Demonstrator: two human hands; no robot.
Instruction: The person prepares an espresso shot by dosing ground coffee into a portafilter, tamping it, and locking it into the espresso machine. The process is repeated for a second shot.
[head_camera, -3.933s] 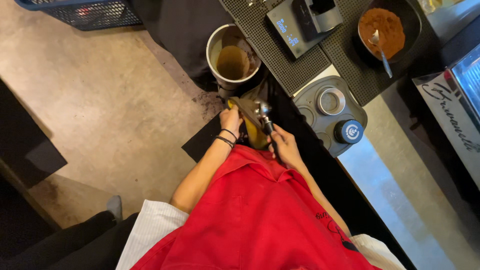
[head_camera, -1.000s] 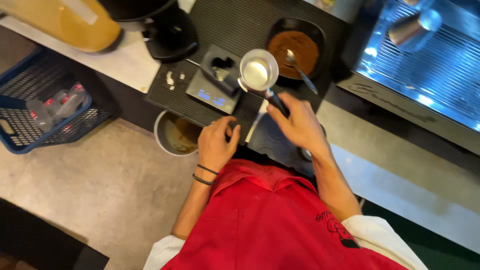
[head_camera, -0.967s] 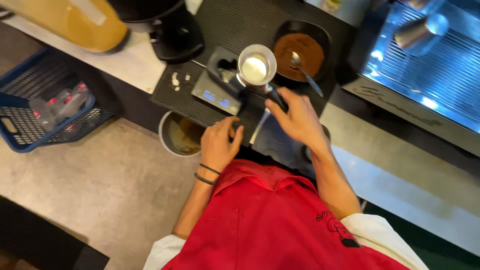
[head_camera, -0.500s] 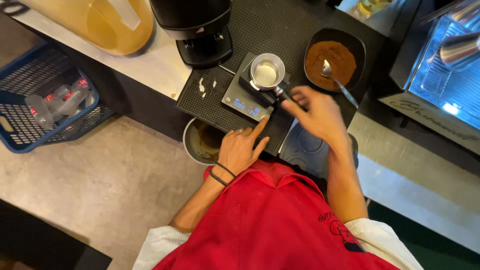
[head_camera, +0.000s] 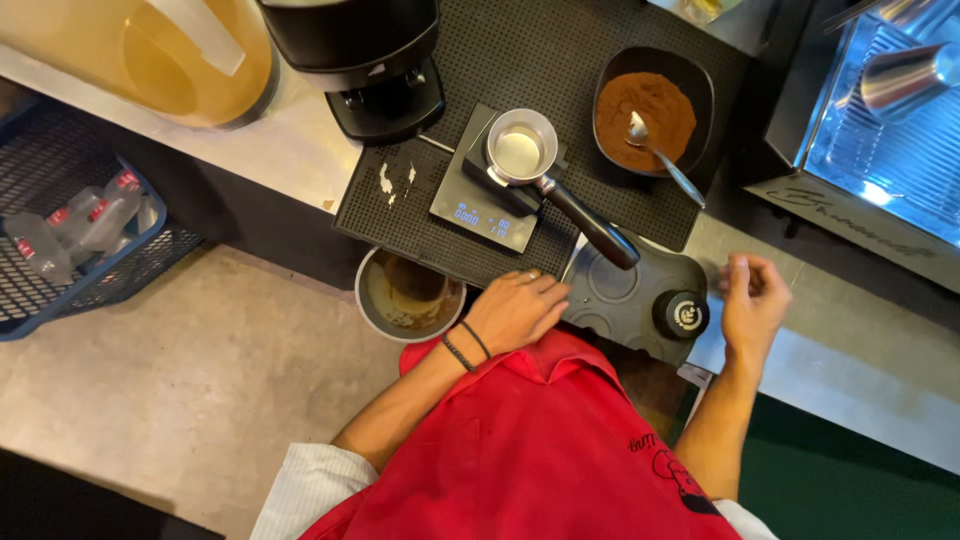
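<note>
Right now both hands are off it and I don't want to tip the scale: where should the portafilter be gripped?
Grip the portafilter by its black handle, near the free end, coming from the lower right. The metal basket sits on the small scale, while the handle juts out past the scale's edge toward the right hand, so it is clear to wrap. Lifting straight up would probably spare the scale.

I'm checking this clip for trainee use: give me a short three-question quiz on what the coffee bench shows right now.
1. True or false: the portafilter rests on the scale.
2. What lies in the bowl of ground coffee? A) a spoon B) a whisk C) a brush
3. Which hand rests at the edge of the black mat, beside the knock bin?

Key
1. True.
2. A: a spoon.
3. The left hand; the right hand is raised and holds nothing.
</note>
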